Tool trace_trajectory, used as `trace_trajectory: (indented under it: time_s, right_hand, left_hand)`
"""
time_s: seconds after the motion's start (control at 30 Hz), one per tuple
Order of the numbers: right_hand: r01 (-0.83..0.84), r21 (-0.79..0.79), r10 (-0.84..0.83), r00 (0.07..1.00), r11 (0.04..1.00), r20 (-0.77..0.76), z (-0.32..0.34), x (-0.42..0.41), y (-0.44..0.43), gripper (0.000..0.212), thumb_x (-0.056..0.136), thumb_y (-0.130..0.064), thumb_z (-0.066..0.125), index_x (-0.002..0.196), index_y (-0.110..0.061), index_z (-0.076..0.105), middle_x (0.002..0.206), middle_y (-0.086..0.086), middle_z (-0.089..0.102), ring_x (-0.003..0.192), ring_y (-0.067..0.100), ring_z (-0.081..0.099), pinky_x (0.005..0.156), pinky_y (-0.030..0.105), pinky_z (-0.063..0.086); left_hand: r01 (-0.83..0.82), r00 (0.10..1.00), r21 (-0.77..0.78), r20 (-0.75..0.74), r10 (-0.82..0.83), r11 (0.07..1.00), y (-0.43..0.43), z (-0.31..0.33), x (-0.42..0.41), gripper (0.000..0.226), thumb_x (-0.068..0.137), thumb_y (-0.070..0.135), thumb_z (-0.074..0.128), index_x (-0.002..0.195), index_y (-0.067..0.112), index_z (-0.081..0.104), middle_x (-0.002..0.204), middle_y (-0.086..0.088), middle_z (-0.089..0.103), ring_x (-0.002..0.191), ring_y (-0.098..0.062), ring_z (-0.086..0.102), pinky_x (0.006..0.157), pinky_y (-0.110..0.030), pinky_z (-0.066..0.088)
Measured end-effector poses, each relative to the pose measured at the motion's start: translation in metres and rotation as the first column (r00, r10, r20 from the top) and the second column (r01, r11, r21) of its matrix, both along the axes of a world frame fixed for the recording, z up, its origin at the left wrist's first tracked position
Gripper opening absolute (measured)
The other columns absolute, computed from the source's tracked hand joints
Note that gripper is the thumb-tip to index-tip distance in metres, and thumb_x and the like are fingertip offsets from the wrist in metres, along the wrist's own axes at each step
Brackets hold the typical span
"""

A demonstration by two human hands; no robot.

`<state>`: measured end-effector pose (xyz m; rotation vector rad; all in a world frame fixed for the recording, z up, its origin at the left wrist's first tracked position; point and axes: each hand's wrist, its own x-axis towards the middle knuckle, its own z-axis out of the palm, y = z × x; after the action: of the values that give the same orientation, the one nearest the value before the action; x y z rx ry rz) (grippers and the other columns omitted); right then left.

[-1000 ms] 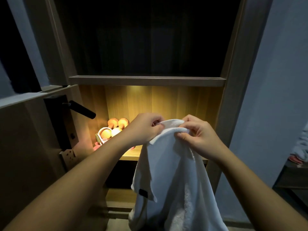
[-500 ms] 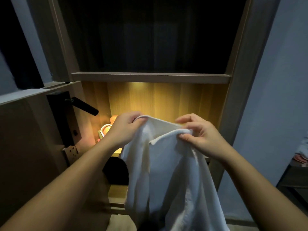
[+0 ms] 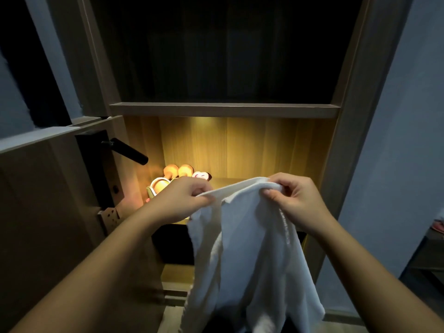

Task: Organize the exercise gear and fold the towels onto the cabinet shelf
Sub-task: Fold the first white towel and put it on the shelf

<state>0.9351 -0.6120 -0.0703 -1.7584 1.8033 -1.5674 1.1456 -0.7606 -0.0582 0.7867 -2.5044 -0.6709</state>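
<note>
A white towel hangs in front of the cabinet, held up by its top edge. My left hand pinches the top edge at the left. My right hand grips a bunched part of the same edge at the right. The edge runs taut between the two hands and the rest of the cloth falls in folds below. Behind my left hand, on the lit wooden shelf, lie orange dumbbells and other small gear, partly hidden by my hand.
The cabinet has a dark upper compartment above a shelf board and a dark opening below the lit shelf. An open door with a black lever handle stands at the left. A blue-grey wall is at the right.
My hands have moved apart along the towel's top edge, stretching it out between them. The towel now hangs wider, and the view has shifted so more of the gear on the shelf shows.
</note>
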Motion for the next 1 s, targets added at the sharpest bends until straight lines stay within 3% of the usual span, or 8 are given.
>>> trace_trajectory:
  time_s: [0.17,0.3,0.47,0.63,0.73,0.8,0.93,1.0]
  right_hand:
    - [0.024,-0.006,-0.024,0.997,1.000,0.078,0.000,-0.006,-0.001,0.013,0.092,-0.014,0.064,0.089,-0.025,0.071,0.091,-0.004,0.069,0.090,0.014,0.064,0.078,0.035,0.060]
    - [-0.086,-0.032,0.088,0.992,0.996,0.086,0.003,0.007,-0.006,0.014,0.090,-0.005,0.065,0.094,-0.015,0.075,0.106,-0.008,0.071,0.103,0.010,0.064,0.089,0.037,0.055]
    - [-0.185,-0.006,0.184,0.979,0.983,0.087,0.001,0.015,-0.010,0.014,0.090,-0.005,0.065,0.099,-0.006,0.075,0.127,-0.007,0.065,0.119,0.007,0.057,0.100,0.038,0.048]
    - [-0.146,-0.045,0.152,0.960,0.988,0.236,-0.007,0.014,-0.009,0.012,0.091,-0.005,0.063,0.091,-0.011,0.073,0.082,-0.003,0.070,0.081,0.009,0.063,0.072,0.025,0.052]
    - [-0.087,-0.065,0.104,0.931,0.994,0.349,-0.015,0.016,-0.012,0.014,0.091,-0.007,0.063,0.084,-0.016,0.072,0.075,-0.007,0.066,0.076,0.009,0.059,0.066,0.019,0.049]
    - [-0.025,-0.054,0.045,0.909,0.998,0.415,-0.018,0.019,-0.015,0.012,0.091,-0.012,0.064,0.085,-0.019,0.072,0.077,-0.008,0.068,0.079,0.009,0.061,0.065,0.017,0.051]
    - [0.043,-0.053,-0.013,0.882,0.998,0.471,-0.020,0.017,-0.016,0.009,0.091,-0.015,0.065,0.087,-0.019,0.072,0.081,-0.005,0.069,0.082,0.009,0.063,0.062,0.016,0.051]
    - [0.054,-0.051,-0.025,0.886,0.997,0.463,-0.021,0.018,-0.016,0.009,0.091,-0.015,0.064,0.087,-0.018,0.071,0.084,-0.002,0.068,0.084,0.012,0.063,0.064,0.017,0.051]
  left_hand:
    - [-0.042,0.946,0.252,-0.301,0.120,0.967,-0.001,-0.016,0.015,0.020,0.098,0.023,0.057,0.083,0.020,0.070,0.075,0.009,0.068,0.072,-0.007,0.067,0.057,-0.017,0.052]
    - [0.014,0.846,0.303,-0.511,0.151,0.953,0.017,-0.002,-0.006,0.020,0.097,0.017,0.058,0.081,0.013,0.069,0.064,0.007,0.063,0.061,-0.006,0.061,0.054,-0.021,0.050]
    - [0.139,0.860,0.231,-0.509,-0.002,0.963,0.037,0.006,-0.027,0.013,0.093,0.010,0.063,0.085,0.002,0.069,0.071,-0.009,0.063,0.060,-0.008,0.054,0.053,-0.018,0.043]
    - [0.198,0.808,0.264,-0.589,-0.004,0.944,0.044,-0.006,-0.027,0.007,0.093,0.013,0.064,0.096,0.019,0.064,0.077,-0.005,0.072,0.065,-0.011,0.065,0.057,-0.023,0.051]
    - [0.207,0.784,0.221,-0.620,-0.027,0.953,0.050,-0.015,-0.027,0.022,0.095,0.010,0.057,0.094,0.032,0.056,0.079,0.000,0.071,0.070,-0.012,0.065,0.061,-0.025,0.050]
    - [0.179,0.800,0.132,-0.597,-0.066,0.975,0.051,-0.021,-0.025,0.021,0.091,0.010,0.050,0.088,0.027,0.062,0.080,0.006,0.066,0.077,-0.009,0.060,0.070,-0.029,0.049]
    - [0.197,0.851,0.056,-0.506,-0.142,0.979,0.052,-0.031,-0.020,0.017,0.086,0.042,0.057,0.097,0.032,0.065,0.097,0.015,0.064,0.094,-0.008,0.061,0.078,-0.024,0.053]
    - [0.117,0.865,-0.002,-0.491,-0.103,0.993,0.054,-0.035,-0.023,0.020,0.084,0.045,0.065,0.099,0.033,0.063,0.100,0.015,0.064,0.096,-0.012,0.063,0.078,-0.033,0.057]
